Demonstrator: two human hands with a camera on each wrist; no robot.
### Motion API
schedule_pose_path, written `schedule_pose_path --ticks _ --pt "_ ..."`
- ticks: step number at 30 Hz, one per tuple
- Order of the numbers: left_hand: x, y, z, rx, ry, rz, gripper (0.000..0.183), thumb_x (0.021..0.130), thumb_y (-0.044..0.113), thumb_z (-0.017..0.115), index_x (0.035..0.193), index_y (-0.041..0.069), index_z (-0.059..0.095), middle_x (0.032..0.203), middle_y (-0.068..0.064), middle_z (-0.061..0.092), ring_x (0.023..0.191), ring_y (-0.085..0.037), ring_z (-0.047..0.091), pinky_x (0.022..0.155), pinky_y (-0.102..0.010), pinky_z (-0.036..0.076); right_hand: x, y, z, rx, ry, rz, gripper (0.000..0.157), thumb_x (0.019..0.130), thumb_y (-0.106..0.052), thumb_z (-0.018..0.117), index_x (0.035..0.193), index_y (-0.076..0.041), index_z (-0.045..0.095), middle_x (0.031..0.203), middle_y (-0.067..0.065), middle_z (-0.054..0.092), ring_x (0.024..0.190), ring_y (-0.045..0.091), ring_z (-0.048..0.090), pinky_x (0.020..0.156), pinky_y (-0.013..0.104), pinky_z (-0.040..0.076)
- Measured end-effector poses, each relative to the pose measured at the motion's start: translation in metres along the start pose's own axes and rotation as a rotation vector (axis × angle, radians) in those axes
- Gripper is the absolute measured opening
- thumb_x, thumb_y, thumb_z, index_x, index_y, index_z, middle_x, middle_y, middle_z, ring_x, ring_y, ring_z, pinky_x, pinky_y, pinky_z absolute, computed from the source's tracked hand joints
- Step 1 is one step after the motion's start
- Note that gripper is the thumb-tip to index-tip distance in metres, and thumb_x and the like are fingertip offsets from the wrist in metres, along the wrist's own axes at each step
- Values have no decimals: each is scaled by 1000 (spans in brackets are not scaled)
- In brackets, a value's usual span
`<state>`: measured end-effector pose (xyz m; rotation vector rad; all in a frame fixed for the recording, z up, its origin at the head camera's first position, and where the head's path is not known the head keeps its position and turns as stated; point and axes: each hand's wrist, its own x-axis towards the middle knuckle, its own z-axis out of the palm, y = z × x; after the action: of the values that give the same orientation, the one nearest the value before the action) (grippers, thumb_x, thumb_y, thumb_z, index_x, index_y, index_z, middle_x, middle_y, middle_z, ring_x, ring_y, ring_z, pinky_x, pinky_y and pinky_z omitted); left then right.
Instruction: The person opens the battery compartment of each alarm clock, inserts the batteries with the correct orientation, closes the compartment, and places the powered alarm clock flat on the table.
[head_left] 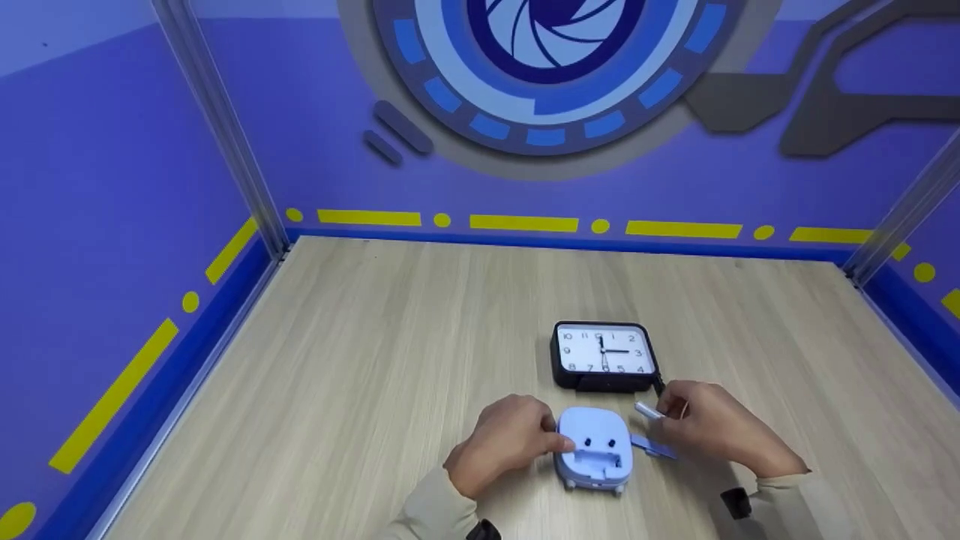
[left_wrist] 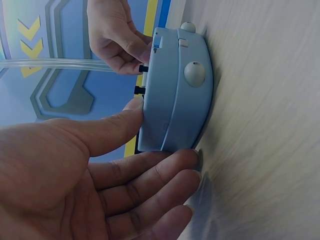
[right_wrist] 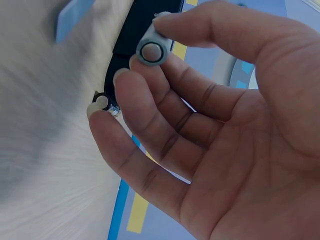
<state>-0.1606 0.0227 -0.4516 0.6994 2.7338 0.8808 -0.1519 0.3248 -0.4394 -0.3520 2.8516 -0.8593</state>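
Note:
A light blue alarm clock (head_left: 594,424) lies face down on the table. Two black knobs and an uncovered battery compartment (head_left: 597,460) show on its back. My left hand (head_left: 514,435) holds its left side, thumb on the back and fingers low along the side. To its right, my right hand (head_left: 709,424) pinches a pale battery (head_left: 647,410) between thumb and fingers. The battery's round end (right_wrist: 152,51) shows in the right wrist view. A flat blue cover (head_left: 652,447) lies on the table below the right hand.
Just behind stands a black-framed clock (head_left: 604,351) with a white dial. A small dark cylinder with a silver end (right_wrist: 102,103) lies beside it, close to my right fingertips. Blue-purple panels (head_left: 525,199) wall the wooden table (head_left: 390,337) at the back and sides.

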Motion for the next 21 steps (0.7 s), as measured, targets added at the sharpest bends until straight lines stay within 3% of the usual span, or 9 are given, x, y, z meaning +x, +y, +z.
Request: schedule_pose_path --ticks 8,21 --pt "1 1 0 1 -13 -11 27 89 39 87 78 15 78 64 15 57 58 -5 48 56 -27 38 0 -4 3 21 -27 16 10 88 -8 78 91 -9 69 82 -1 62 73 16 57 61 31 47" --pt "-1 0 0 12 17 13 27 88 39 88 76 17 77 61 16 56 57 -3 47 54 -26 36 0 -3 8 10 -23 -79 12 87 -9 79 89 -11 68 80 -5 61 69 9 54 59 28 45"
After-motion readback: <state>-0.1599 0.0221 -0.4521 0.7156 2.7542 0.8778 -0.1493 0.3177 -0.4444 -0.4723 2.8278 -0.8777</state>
